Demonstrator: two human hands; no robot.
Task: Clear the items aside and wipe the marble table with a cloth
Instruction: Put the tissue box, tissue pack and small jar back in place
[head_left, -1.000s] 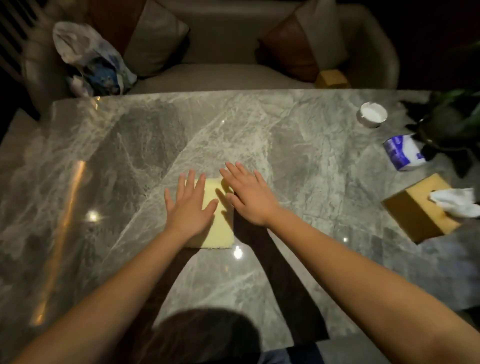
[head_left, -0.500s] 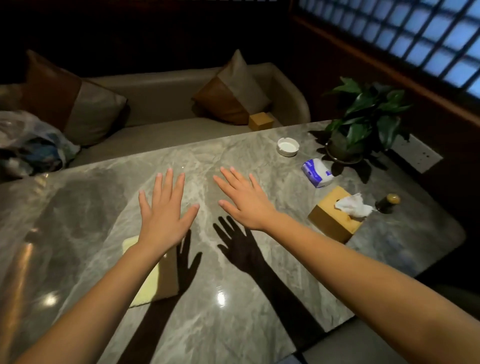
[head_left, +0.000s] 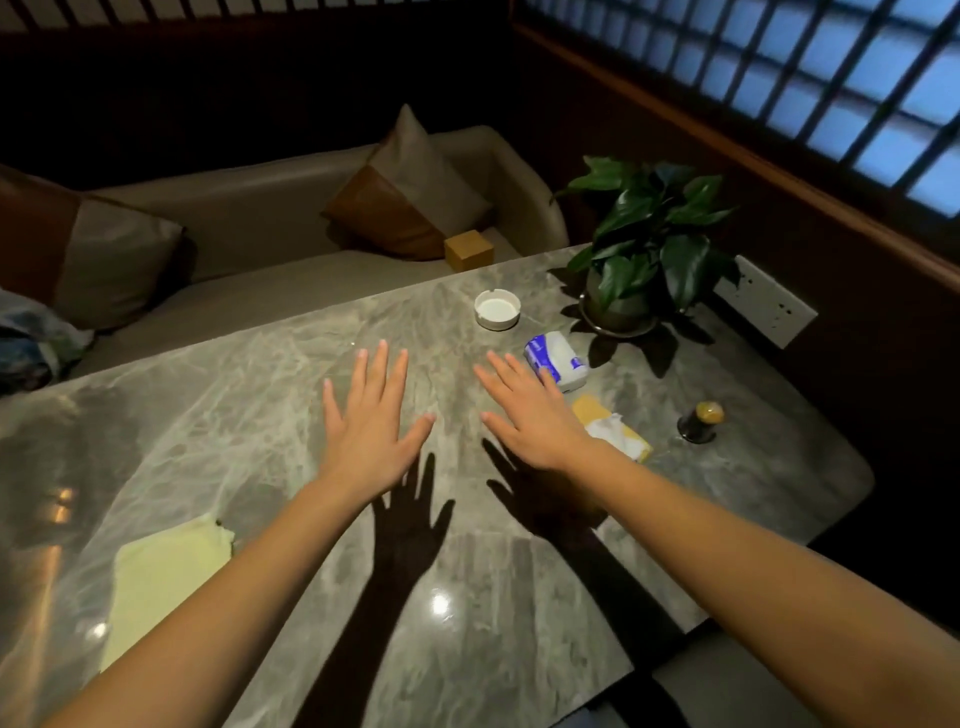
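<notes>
Head view: both hands have left the cloth. One second ago the left hand (head_left: 366, 431) and the right hand (head_left: 530, 415) were pressing flat on the yellow cloth (head_left: 166, 577) in the middle of the bench (head_left: 249, 415). Half a second ago they were already lifted and the cloth was under the left forearm. Now the cloth lies alone near the left front part of the bench, beside the left forearm, and no hand touches it. Both hands hover above the marble with fingers spread; their shadows fall on the stone below them. The grip of each hand is released and holds nothing. The camera has also turned to the right, so the window side is now visible.

For the task, I judge that the wiping stroke has paused or ended. The hands point toward the items on the right, so perhaps these are to be moved next, but this I cannot know.

Count on the bench: one cloth, one white ashtray (head_left: 496, 309), one blue and white tissue pack (head_left: 556, 358), one yellow tissue box (head_left: 618, 426) partly hidden behind the right wrist, one small dark bottle with a gold cap (head_left: 701, 422), one potted plant (head_left: 644, 244). On the sofa (head_left: 249, 249): one small wooden box (head_left: 468, 250), two cushions visible, and one plastic bag (head_left: 31, 340) at the left edge.
</notes>
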